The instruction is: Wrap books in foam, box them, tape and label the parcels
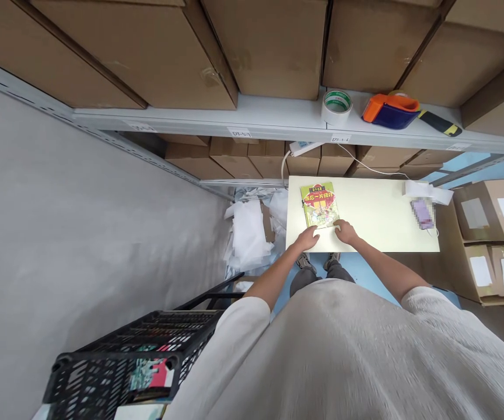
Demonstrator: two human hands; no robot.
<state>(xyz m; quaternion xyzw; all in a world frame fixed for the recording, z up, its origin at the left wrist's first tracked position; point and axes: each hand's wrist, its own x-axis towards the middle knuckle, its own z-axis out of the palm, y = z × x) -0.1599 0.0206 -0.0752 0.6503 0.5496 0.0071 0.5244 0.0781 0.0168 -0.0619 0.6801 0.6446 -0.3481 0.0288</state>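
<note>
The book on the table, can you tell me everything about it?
The book is thin, with a bright yellow-green cover, red title letters and a cartoon picture. It lies flat and closed, cover up, near the front left of the pale table. The left hand and right hand rest at its near edge.

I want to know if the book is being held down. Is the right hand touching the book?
Touching. The head view shows the right hand with its fingers lying over the near right corner of the book, no gap between them.
</note>
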